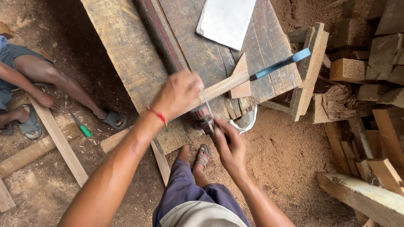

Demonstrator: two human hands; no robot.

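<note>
Wooden strip [223, 87] lay across the worn plank workbench [126, 54], left hand [179, 93] curled down over it, right hand [229, 143] pinching a thin metal ruler [207, 103] upright against it, triangular offcut [242, 77], blue-handled tool [280, 64], white ribbed sheet [227, 20], sawdust floor [282, 147] beyond.

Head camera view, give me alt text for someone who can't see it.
Seen from above, a person's left hand presses a wooden strip onto a worn plank workbench while the right hand holds a small tool against it. A blue-handled saw and white paper lie on the bench; another person sits on the sawdust floor at left.
</note>
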